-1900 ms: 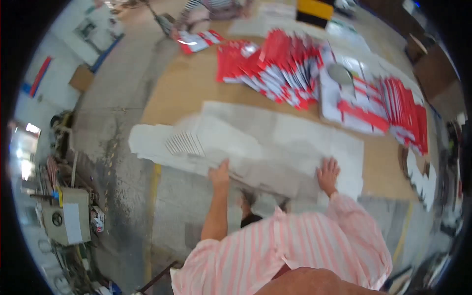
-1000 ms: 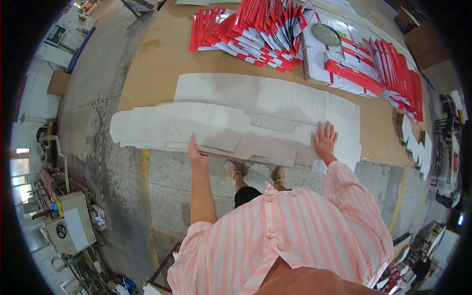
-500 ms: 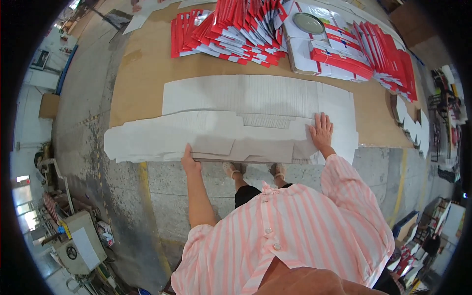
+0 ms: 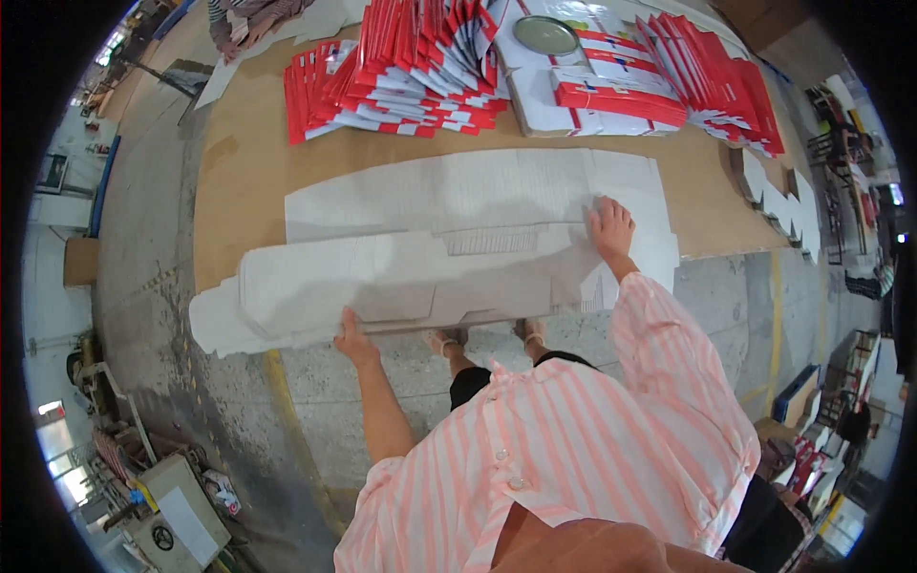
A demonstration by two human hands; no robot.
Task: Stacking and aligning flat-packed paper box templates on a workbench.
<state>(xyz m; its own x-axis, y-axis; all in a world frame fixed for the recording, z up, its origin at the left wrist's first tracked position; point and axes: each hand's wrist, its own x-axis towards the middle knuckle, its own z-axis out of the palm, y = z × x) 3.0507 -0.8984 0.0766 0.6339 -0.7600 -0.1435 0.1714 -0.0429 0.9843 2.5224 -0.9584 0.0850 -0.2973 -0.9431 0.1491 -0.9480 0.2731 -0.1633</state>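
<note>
Long, pale grey-white cardboard sheets (image 4: 382, 267) lie stacked on the near part of the table, with uneven cut edges and a ridged patch near the middle. My left hand (image 4: 355, 340) holds their near edge, thumb on top and the other fingers hidden underneath. At the right end, my right hand (image 4: 613, 229) has its fingers bent over the top sheet's edge. A wider, pale ridged sheet (image 4: 430, 191) lies beneath, farther back. The near side of the stack overhangs the table edge.
Red and white cardboard envelopes (image 4: 411, 72) fan out at the back, beside white packages (image 4: 535, 105) with a round dish (image 4: 545, 34) on top. More red envelopes (image 4: 716, 81) lie at right, near jagged card pieces (image 4: 778, 201). Another person's hands (image 4: 253, 29) are at the far left.
The top sheets have shifted and tilted, their left end now nearer to me and a layer apart from those below. My right hand's fingers went from flat to bent.
</note>
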